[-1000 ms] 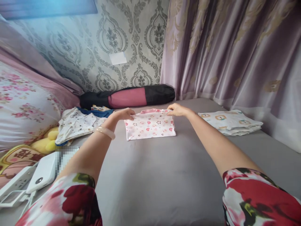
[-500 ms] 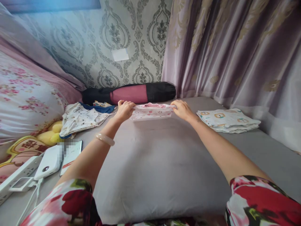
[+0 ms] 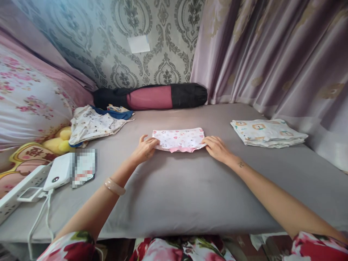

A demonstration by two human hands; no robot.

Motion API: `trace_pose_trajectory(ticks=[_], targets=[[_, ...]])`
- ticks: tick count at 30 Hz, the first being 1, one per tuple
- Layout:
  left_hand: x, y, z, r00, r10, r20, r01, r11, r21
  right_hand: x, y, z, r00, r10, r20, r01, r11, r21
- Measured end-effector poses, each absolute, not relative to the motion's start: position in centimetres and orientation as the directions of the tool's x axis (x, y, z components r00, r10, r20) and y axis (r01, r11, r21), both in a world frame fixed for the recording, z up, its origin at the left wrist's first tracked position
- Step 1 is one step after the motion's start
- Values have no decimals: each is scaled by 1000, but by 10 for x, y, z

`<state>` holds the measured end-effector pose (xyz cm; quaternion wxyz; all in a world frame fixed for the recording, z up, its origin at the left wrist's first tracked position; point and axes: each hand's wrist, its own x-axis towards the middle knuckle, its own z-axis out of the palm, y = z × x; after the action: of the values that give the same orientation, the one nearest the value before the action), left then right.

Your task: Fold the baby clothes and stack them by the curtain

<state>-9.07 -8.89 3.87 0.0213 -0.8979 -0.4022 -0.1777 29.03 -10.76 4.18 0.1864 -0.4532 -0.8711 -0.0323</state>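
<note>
A folded garment (image 3: 178, 138), white with pink hearts and small flowers, lies low over the grey bed sheet (image 3: 179, 188) in front of me. Its pink edge faces my body. My left hand (image 3: 146, 148) pinches the near left corner, thumb and fingers closed on the cloth. At the opposite corner my right hand (image 3: 216, 148) grips the fabric the same way. Whether the near edge rests on the sheet or hangs just above it, I cannot tell.
On the right is a folded stack of white patterned cloth (image 3: 268, 132). Spotted clothes (image 3: 95, 125) lie at left, near a power bank (image 3: 58, 172), a phone (image 3: 84, 168) and a power strip (image 3: 24, 190). A long black and pink bag (image 3: 149, 97) lies along the wall.
Both hands have lifted the garment's far edge and brought it over towards me, turning the garment so its pink edge now faces my body. My view has tilted down slightly.
</note>
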Motion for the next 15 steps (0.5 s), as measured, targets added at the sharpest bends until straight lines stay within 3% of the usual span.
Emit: trace_pose_trajectory(ticks=[9, 15], targets=[[-109, -103, 28, 611, 751, 251, 757, -647, 91, 290, -124, 41, -570, 772, 281, 796, 604, -45], [-119, -105, 28, 615, 777, 132, 773, -627, 95, 289, -127, 49, -549, 806, 222, 807, 580, -112]])
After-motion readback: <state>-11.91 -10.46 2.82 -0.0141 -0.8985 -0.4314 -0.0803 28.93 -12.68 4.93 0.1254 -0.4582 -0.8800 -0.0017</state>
